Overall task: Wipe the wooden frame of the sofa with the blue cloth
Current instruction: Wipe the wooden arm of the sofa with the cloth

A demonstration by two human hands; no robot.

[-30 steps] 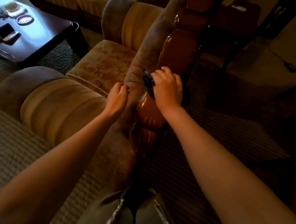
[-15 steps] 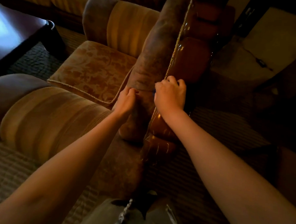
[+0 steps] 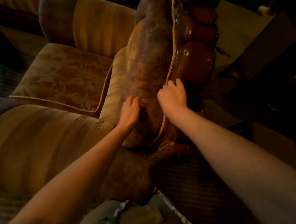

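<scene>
Cloth is hidden; only the curled right hand (image 3: 172,96) shows, pressed on the glossy wooden frame (image 3: 196,63) beside the gold cord (image 3: 170,66), its grip unclear. Left hand (image 3: 130,111), fingers bent, rests on the dim upholstered backrest (image 3: 146,63).

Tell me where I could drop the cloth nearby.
Free: the seat cushion between the two striped bolsters, bare. Crowded: the backrest top, where the left hand and right hand press by the gold cord and wooden frame.
</scene>
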